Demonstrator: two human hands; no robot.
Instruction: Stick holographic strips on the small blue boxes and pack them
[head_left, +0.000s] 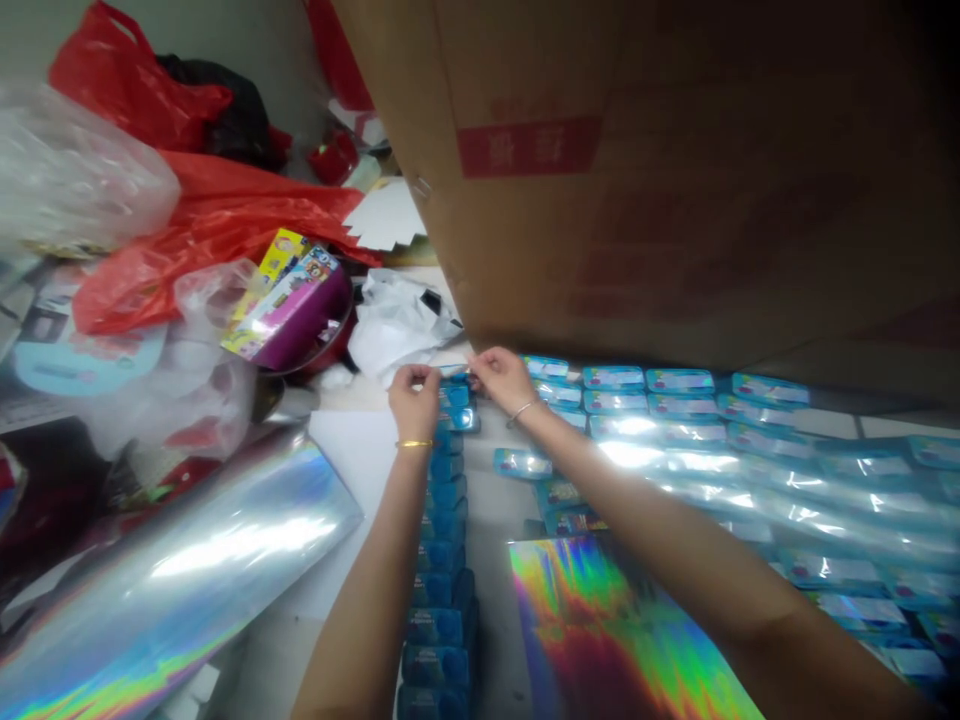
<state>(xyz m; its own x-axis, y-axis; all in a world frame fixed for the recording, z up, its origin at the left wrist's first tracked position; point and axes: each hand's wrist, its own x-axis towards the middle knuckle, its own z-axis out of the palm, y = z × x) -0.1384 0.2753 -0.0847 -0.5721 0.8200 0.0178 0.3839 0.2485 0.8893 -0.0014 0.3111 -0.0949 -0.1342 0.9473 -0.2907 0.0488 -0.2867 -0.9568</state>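
Through the head camera I have both hands at the far end of a row of blue packs (437, 660), just in front of the tall cardboard box (675, 220). The left hand (416, 398) and right hand (501, 380) face each other, thumb and fingers of each pinched together, and a thin pale strip (454, 369) spans the gap between them, above the last packs. It is blurred there, so I can't swear what the strip is made of. I'd judge it almost weightless and limp, quick to curl or crease, so I'd keep to its two ends with a light pinch and leave the middle untouched. The packs below look light and fairly stiff, with glossy faces I'd expect to be slippery; I'd take one by its narrow sides rather than press on the top. More glossy blue packs (679, 405) lie to the right, close enough to be nudged by a careless forearm.
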